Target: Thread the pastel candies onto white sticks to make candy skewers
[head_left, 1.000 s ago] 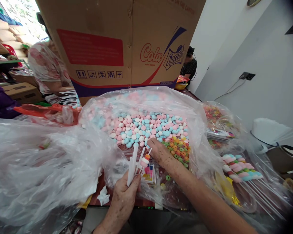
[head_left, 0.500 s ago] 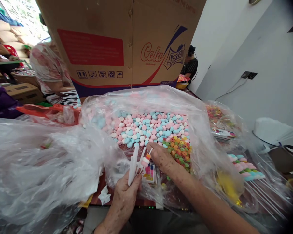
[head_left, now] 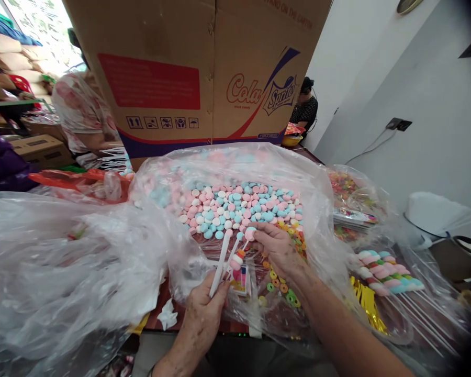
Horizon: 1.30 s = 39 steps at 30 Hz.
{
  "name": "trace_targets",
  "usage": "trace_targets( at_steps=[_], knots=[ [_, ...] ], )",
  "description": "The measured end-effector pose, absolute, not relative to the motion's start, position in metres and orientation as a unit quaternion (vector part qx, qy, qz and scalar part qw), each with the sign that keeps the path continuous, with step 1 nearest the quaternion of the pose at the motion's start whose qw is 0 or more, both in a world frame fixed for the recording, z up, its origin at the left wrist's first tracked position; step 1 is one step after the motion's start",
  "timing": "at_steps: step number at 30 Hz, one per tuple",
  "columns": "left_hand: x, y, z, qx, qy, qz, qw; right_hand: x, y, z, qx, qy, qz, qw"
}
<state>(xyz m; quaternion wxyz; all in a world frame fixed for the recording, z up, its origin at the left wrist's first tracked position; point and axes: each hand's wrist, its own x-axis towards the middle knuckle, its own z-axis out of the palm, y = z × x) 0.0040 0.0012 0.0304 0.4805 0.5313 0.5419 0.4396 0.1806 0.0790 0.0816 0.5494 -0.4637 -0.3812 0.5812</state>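
My left hand (head_left: 204, 308) is closed round several white sticks (head_left: 221, 262), which point up and away from me. Threaded on one of them are pink and white marshmallows (head_left: 235, 262) with an orange gummy ring (head_left: 240, 253) above. Close to that stick's tip, my right hand (head_left: 277, 247) pinches a pink marshmallow (head_left: 250, 234) between thumb and fingers. Behind both hands lies a heap of pink, blue and white marshmallows (head_left: 235, 207) in a clear plastic bag (head_left: 317, 204). Colourful gummy rings (head_left: 284, 288) lie under and beside my right forearm.
A large cardboard box (head_left: 157, 42) stands behind the heap. Finished marshmallow skewers (head_left: 392, 272) and gold twist ties (head_left: 367, 303) are at right. Crumpled plastic (head_left: 70, 262) covers the left side. One person (head_left: 84, 110) sits behind at left, another (head_left: 308, 104) at far right.
My right hand has moved slightly right and up from the stick's tip, and a pink marshmallow now shows in its fingers. My left hand still holds the sticks, tilted a little more to the right.
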Motion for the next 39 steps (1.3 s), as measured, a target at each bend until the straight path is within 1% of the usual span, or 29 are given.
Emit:
trace_targets(
  at_steps=[4, 17, 20, 23, 27, 31, 34, 39],
  knots=[
    [0.004, 0.001, 0.028, 0.535, 0.543, 0.439, 0.476, 0.178, 0.075, 0.084, -0.462, -0.378, 0.581, 0.553],
    [0.005, 0.000, 0.035, 0.540, 0.547, 0.429, 0.475, 0.179, 0.074, 0.066, -0.466, -0.418, 0.544, 0.559],
    [0.006, 0.001, 0.035, 0.540, 0.548, 0.431, 0.472, 0.181, 0.073, 0.066, -0.491, -0.464, 0.501, 0.541],
    [0.005, 0.001, 0.035, 0.540, 0.551, 0.430, 0.469, 0.182, 0.070, 0.066, -0.510, -0.543, 0.425, 0.514],
    [0.005, 0.000, 0.034, 0.536, 0.553, 0.437, 0.465, 0.181, 0.064, 0.062, -0.508, -0.632, 0.325, 0.487],
    [0.005, -0.001, 0.030, 0.529, 0.553, 0.440, 0.470, 0.178, 0.058, 0.055, -0.499, -0.682, 0.250, 0.472],
    [0.006, -0.001, 0.028, 0.522, 0.553, 0.445, 0.474, 0.176, 0.054, 0.051, -0.491, -0.702, 0.219, 0.468],
    [0.005, -0.001, 0.026, 0.522, 0.551, 0.452, 0.468, 0.169, 0.048, 0.048, -0.473, -0.714, 0.209, 0.472]
  ],
)
